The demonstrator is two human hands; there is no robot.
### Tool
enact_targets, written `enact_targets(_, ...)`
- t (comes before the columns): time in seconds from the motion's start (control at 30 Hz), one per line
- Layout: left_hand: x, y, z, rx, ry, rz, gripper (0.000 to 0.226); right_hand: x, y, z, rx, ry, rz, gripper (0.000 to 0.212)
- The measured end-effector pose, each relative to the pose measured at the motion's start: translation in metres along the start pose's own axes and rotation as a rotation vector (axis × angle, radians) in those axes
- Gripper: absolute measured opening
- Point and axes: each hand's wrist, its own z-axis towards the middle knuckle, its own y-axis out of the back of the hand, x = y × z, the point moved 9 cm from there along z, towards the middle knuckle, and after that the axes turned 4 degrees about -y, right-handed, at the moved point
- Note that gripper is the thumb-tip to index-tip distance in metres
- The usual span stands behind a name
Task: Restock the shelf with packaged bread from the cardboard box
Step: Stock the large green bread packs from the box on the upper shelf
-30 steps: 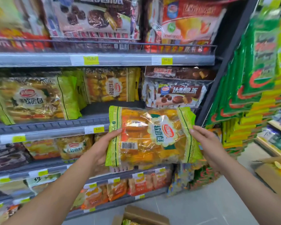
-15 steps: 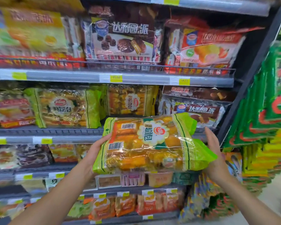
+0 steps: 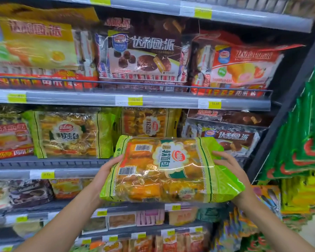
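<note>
I hold a large green-edged clear bag of bread (image 3: pixel 167 170) level in front of the middle shelf (image 3: pixel 44 163). My left hand (image 3: pixel 105 171) grips its left end, thumb on top. My right hand (image 3: pixel 231 171) holds its right end, fingers lying over the green edge. Two matching bread bags stand on that shelf, one at the left (image 3: pixel 69 133) and one behind the held bag (image 3: pixel 149 122). Between them the shelf shows a gap. The cardboard box is out of view.
Chocolate pie packs (image 3: pixel 233 137) fill the shelf's right end. The shelf above (image 3: pixel 135 100) carries pie packs behind a wire rail. Lower shelves (image 3: pixel 135 220) hold small snack packs. Green packets (image 3: pixel 302 135) hang on a rack at the right.
The bag has risen from waist height toward the middle shelf and tipped flatter. My view has tilted up, so the box on the floor has left the picture.
</note>
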Motion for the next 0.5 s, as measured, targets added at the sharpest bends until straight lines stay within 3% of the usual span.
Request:
enact_targets(0.03, -0.007, -0.008, 0.007, 0.023, -0.036, -0.03, 0.029, 0.004, 0.0, 0.0, -0.031, -0.011, 0.106, 0.033)
enact_targets(0.13, 0.001, -0.003, 0.031, 0.009, 0.056, -0.103, 0.052, 0.0, -0.003, 0.013, -0.126, -0.094, 0.069, 0.018)
enact_targets(0.2, -0.002, -0.001, 0.044, -0.001, 0.046, -0.111, 0.06, -0.017, -0.007, 0.012, -0.102, -0.181, 0.116, 0.011)
enact_targets(0.27, -0.007, 0.011, 0.056, -0.025, 0.02, -0.123, 0.068, -0.032, -0.01, 0.008, -0.036, -0.294, 0.168, 0.035)
enact_targets(0.3, -0.011, 0.009, 0.059, -0.006, 0.006, -0.146, 0.06, -0.033, -0.013, 0.011, 0.011, -0.332, 0.212, 0.032)
enact_targets(0.33, -0.006, 0.016, 0.064, -0.041, 0.036, -0.182, 0.046, -0.035, 0.001, 0.013, -0.158, -0.263, 0.063, 0.014)
enact_targets(0.37, 0.002, 0.016, 0.071, 0.024, 0.082, -0.18, 0.035, -0.046, 0.02, 0.017, -0.337, -0.325, 0.194, 0.013)
enact_targets(0.4, 0.013, 0.017, 0.074, 0.084, 0.155, -0.179, 0.028, -0.033, 0.019, 0.024, -0.379, -0.25, 0.276, 0.02)
enact_targets(0.47, 0.026, 0.022, 0.079, 0.137, 0.192, -0.103, 0.026, -0.016, 0.013, 0.03, -0.35, -0.338, 0.085, 0.012)
enact_targets(0.5, 0.029, 0.027, 0.084, 0.13, 0.176, -0.045, 0.029, -0.032, 0.004, 0.031, -0.31, -0.417, 0.161, 0.027)
